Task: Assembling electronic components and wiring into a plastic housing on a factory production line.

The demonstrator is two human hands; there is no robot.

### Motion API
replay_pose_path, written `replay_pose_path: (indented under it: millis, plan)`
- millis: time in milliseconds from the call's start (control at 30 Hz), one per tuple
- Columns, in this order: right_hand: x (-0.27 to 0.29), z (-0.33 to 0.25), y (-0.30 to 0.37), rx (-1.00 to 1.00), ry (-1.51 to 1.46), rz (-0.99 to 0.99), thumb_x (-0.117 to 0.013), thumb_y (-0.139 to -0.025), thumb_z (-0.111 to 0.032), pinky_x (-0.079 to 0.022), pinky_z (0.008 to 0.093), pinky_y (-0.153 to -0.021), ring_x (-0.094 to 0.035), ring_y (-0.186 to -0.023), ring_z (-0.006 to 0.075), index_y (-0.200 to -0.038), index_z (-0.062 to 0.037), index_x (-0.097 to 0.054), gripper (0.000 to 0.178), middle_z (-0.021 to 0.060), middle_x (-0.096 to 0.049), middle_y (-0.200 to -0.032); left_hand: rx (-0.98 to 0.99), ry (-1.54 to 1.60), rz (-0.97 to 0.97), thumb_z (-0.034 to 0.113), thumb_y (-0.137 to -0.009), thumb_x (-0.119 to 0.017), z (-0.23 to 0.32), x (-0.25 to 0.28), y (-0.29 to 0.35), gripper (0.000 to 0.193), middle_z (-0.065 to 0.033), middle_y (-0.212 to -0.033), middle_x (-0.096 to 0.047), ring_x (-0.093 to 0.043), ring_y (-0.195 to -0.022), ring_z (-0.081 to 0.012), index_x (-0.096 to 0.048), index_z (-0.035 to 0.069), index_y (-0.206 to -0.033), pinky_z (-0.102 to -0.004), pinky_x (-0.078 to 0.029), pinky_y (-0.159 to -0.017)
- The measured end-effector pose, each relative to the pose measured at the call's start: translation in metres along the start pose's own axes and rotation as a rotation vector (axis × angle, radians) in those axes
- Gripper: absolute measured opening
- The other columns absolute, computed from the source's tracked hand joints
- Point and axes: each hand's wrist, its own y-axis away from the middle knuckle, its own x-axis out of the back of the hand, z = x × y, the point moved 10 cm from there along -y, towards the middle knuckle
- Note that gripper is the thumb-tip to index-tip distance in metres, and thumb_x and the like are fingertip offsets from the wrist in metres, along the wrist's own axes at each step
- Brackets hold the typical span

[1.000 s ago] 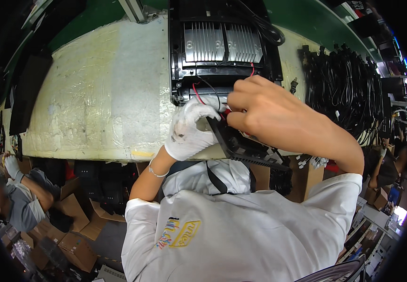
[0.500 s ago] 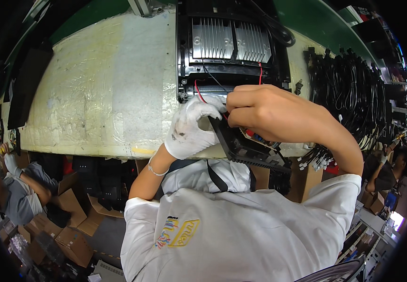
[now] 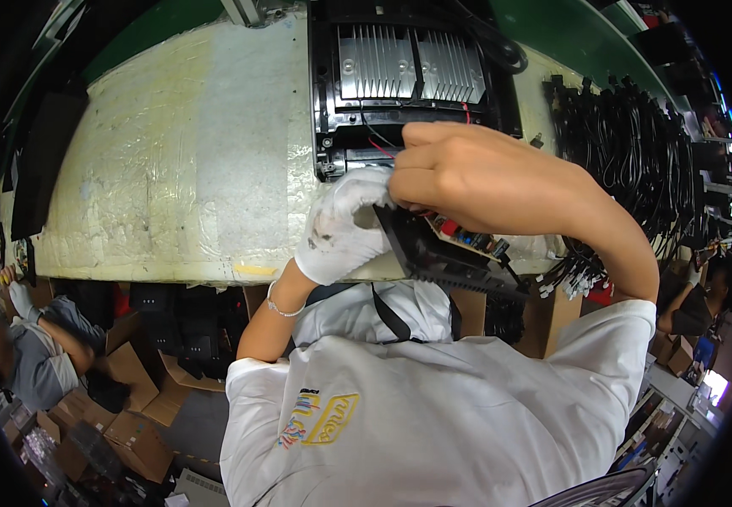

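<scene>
Wiring seems the step in hand. From afar, I see my gloved left hand [image 3: 339,226], grip curled onto the black panel [image 3: 435,255] at the near edge of the desk [image 3: 155,160]; my right hand [image 3: 460,176] bunches above, its hold hidden. Next calls for steadiness, guiding the red wire [image 3: 381,149].

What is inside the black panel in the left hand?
Inside the black panel, part of a circuit board with red components shows; what the bare right hand covers cannot be seen.
</scene>
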Motion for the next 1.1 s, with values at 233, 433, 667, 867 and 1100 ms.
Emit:
replay_pose_path:
  millis: [233, 433, 667, 867, 1100]
  plan:
    - [-0.007, 0.001, 0.009, 0.043, -0.195, 0.084, -0.069, -0.067, 0.0, -0.047, 0.0352, -0.072, -0.051, -0.082, 0.0279, -0.081, 0.0012, -0.062, 0.016, 0.01, -0.058, -0.079, -0.046, -0.034, -0.02, 0.013, -0.07, -0.079, -0.003, -0.002, 0.005, 0.036, -0.0097, -0.111, -0.06, -0.062, -0.101, -0.027, -0.067, 0.009, -0.103, -0.0359, -0.051, -0.087]
    - [-0.007, 0.007, 0.013, -0.159, 0.091, 0.026, -0.069, -0.064, 0.001, -0.048, 0.0363, -0.074, -0.052, -0.089, 0.027, -0.082, 0.0016, -0.061, 0.02, 0.0088, -0.058, -0.083, -0.054, -0.069, -0.033, 0.007, -0.067, -0.079, 0.005, -0.003, -0.001, 0.032, -0.0086, -0.111, -0.059, -0.062, -0.098, -0.0227, -0.068, 0.011, -0.097, -0.0338, -0.052, -0.085]
    - [0.021, -0.039, 0.08, -0.066, 0.182, 0.442, -0.08, -0.068, -0.05, -0.037, 0.0355, -0.048, -0.044, -0.053, 0.0247, -0.075, -0.0031, -0.054, 0.054, 0.0048, -0.043, -0.068, -0.107, -0.102, 0.028, 0.007, -0.066, -0.079, 0.021, 0.008, 0.0, 0.031, -0.009, -0.112, -0.06, -0.06, -0.107, -0.029, -0.067, 0.012, -0.094, -0.0385, -0.05, -0.09]
    - [-0.02, -0.038, 0.129, -0.342, 0.29, 0.159, -0.081, -0.066, -0.033, -0.044, 0.0375, -0.052, -0.054, -0.066, 0.0263, -0.074, -0.0037, -0.053, 0.041, 0.0081, -0.048, -0.072, -0.4, -0.541, -0.055, 0.011, -0.064, -0.08, 0.098, -0.002, 0.004, 0.03, -0.0071, -0.112, -0.06, -0.056, -0.114, -0.0309, -0.062, 0.01, -0.089, -0.0441, -0.048, -0.09]
    - [0.146, 0.02, 0.064, -0.254, 0.076, 0.53, -0.061, -0.095, -0.038, -0.031, 0.0443, -0.111, -0.034, -0.136, 0.0426, -0.091, 0.0013, -0.065, 0.04, 0.0284, -0.032, -0.149, 0.199, -0.494, 0.378, 0.042, -0.08, -0.075, 0.068, 0.132, -0.097, 0.058, -0.0199, -0.118, -0.06, -0.059, -0.11, -0.0306, -0.062, -0.002, -0.114, -0.0369, -0.048, -0.092]
